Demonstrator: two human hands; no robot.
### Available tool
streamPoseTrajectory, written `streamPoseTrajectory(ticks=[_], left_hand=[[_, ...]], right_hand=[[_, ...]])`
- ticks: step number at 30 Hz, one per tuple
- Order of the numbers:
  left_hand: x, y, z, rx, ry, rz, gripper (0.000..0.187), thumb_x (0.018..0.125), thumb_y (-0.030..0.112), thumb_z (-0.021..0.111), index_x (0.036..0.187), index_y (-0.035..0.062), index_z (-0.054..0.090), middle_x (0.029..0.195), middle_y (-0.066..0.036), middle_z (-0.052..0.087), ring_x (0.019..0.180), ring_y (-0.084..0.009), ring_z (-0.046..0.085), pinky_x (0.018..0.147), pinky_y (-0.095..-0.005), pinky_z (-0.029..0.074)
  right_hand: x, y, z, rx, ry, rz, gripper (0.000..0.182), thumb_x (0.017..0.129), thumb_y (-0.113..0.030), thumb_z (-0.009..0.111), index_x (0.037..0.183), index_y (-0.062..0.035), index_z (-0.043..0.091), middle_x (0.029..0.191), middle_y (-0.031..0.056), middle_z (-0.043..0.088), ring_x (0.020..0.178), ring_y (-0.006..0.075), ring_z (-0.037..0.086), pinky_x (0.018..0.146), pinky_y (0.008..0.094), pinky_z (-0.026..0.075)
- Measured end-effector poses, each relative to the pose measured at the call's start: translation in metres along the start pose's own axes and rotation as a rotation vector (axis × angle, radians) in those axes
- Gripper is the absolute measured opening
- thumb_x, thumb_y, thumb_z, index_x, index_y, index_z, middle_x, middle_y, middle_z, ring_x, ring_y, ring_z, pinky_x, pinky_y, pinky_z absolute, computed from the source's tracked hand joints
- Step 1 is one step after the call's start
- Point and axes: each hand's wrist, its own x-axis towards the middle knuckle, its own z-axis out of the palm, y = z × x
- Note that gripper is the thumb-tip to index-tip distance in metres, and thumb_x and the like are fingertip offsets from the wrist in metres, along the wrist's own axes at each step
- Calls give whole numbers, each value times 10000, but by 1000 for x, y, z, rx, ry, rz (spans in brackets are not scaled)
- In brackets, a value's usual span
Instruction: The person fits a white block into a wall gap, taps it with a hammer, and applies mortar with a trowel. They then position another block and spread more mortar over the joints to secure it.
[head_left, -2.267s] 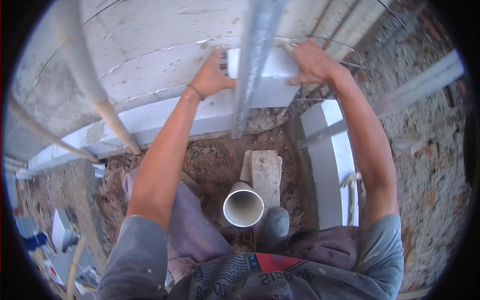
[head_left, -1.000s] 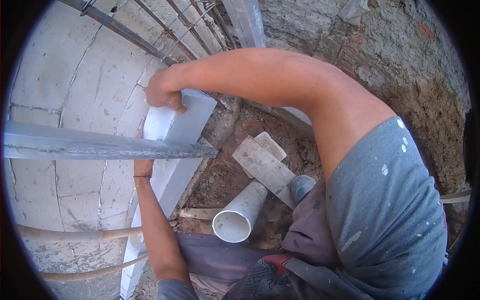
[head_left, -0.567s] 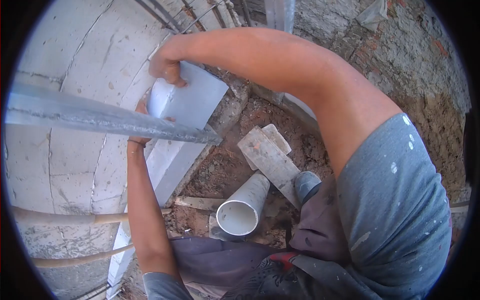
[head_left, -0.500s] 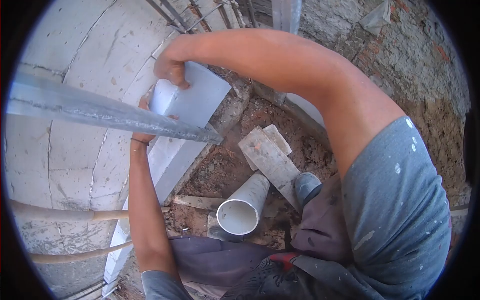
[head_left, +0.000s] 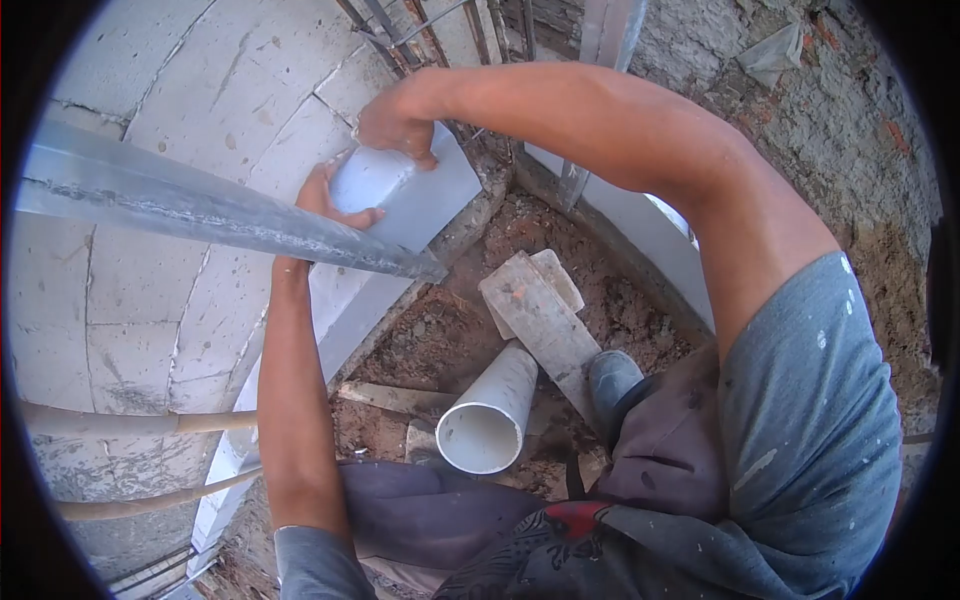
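A white concrete block [head_left: 435,205] lies against the foot of the block wall [head_left: 225,115], close to the corner. My right hand [head_left: 402,122] is closed over its far upper end, thumb bent down onto the top face. My left hand [head_left: 338,200] grips the near end, with thumb and fingers spread around the edge; its wrist passes behind a slanting metal bar [head_left: 230,215]. Below that bar, a row of pale block [head_left: 350,315] continues along the wall base toward me.
On the dirt floor lie a white pipe [head_left: 485,420], a plank [head_left: 540,320] and a smaller board [head_left: 558,275]. Rebar [head_left: 420,30] rises at the corner beside a metal post [head_left: 605,40]. Wooden poles [head_left: 130,422] jut in from the left.
Both hands have shifted up and right toward the corner, along with the block. More of my left hand now shows above the metal bar.
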Motion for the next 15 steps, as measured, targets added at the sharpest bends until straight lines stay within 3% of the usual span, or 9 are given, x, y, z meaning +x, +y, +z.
streamPoseTrajectory(ticks=[6,10,12,14,15], left_hand=[[1,-13,35,14,-25,-32,1046,553,407,936,1381,-86,530,1261,-258,640,1152,-346,647,1027,-406,492],[-5,-6,42,6,-57,-180,1029,528,443,939,1341,-67,568,1253,-265,638,1141,-368,645,1051,-417,480],[-5,-18,45,12,-79,-23,1075,514,453,955,1366,-60,544,1282,-279,628,1203,-354,620,1042,-397,488],[-7,-37,54,-61,-38,96,1089,517,491,949,1369,-47,537,1300,-252,624,1215,-371,607,1064,-403,478],[-3,-45,55,48,-137,34,1076,521,518,938,1364,-27,549,1301,-241,625,1214,-385,605,1060,-417,478]], right_hand=[[27,1,48,-39,-3,-104,474,600,-262,933,974,-12,783,1036,179,754,948,356,720,831,444,562],[30,-3,63,-46,-35,-46,431,602,-272,933,928,-28,791,972,152,761,920,345,728,838,432,573],[41,5,86,-39,5,-62,431,609,-286,932,925,-30,792,983,153,760,927,341,730,847,433,576],[25,-4,68,18,-21,-68,488,604,-286,917,942,13,732,951,228,720,924,390,712,836,470,568],[27,2,81,17,45,-76,484,613,-293,910,939,16,732,954,240,716,945,402,704,851,471,561]])
